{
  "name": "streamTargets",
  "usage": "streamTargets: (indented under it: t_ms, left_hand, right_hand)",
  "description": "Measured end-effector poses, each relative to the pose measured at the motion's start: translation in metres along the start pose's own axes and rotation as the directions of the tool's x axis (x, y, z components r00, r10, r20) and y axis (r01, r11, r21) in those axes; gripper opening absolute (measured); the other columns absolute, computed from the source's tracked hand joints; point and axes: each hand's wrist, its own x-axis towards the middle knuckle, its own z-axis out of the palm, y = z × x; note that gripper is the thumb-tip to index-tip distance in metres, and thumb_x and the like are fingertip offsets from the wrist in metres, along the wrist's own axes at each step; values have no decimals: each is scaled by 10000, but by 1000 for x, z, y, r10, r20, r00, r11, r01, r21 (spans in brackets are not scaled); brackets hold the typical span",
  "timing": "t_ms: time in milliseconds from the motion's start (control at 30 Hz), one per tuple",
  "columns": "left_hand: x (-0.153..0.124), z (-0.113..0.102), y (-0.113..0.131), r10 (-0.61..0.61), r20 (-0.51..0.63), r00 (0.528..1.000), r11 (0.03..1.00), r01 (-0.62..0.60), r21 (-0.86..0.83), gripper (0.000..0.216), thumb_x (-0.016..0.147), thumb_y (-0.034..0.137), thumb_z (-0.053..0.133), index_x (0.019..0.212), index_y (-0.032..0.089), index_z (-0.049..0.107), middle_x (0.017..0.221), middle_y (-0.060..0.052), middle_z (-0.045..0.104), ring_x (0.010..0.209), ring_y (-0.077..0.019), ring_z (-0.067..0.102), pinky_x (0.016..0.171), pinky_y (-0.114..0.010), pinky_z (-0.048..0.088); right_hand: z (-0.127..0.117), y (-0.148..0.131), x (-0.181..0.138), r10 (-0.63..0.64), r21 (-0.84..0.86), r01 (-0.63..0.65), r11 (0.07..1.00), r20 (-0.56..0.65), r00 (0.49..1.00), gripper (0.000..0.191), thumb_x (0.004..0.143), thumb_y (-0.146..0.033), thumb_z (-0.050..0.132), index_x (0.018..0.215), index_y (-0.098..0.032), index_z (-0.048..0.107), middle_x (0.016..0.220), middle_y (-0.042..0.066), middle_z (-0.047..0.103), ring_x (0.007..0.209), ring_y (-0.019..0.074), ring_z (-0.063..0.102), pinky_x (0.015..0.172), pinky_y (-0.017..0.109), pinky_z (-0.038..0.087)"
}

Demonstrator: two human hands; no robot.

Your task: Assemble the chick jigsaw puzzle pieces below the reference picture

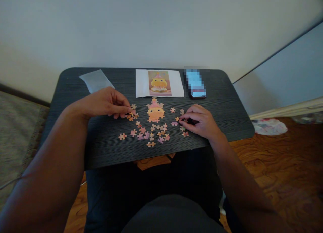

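A partly joined jigsaw puzzle (155, 112) lies mid-table, showing a yellow-orange face under a pink hat. To its left, my left hand (108, 103) is closed, thumb and forefinger pinched at a puzzle piece on the edge of a small heap of orange pieces (131, 117). My right hand (200, 120) is on the other side, its fingertips closed on a small orange puzzle piece (177, 119). Loose pieces surround that hand, among them a pink-purple one (174, 123). Several more loose puzzle pieces (151, 135) are scattered below the joined part.
Behind the puzzle lies a white sheet (141, 83) with a printed reference picture (159, 83). A phone (195, 83) rests to its right, and a translucent plastic bag (97, 81) lies at the back left. The dark table (106, 155) stands against a wall.
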Motion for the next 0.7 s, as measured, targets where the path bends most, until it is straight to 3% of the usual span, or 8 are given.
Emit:
streamTargets:
  t_ms: [200, 700]
  left_hand:
    - [-1, 2, 10, -10, 8, 1000, 1000, 10, -3, 384, 971, 528, 874, 980, 148, 922, 782, -85, 841, 617, -149, 679, 535, -229, 467]
    - [0, 2, 8, -4, 4, 1000, 1000, 4, -1, 406, 985, 555, 878, 1014, 156, 949, 795, -104, 842, 626, -157, 688, 541, -243, 494]
  right_hand:
    - [-1, -1, 1, -22, 1, 22, 1000, -3, 1000, 68, 1097, -306, 849, 1153, -301, 887, 1031, 41, 778, 936, 244, 757, 821, 434, 596]
    - [-2, -2, 1, -26, 0, 26, 1000, 1, 1000, 79, 1088, -295, 850, 1161, -310, 876, 1052, 42, 781, 953, 250, 761, 841, 450, 611]
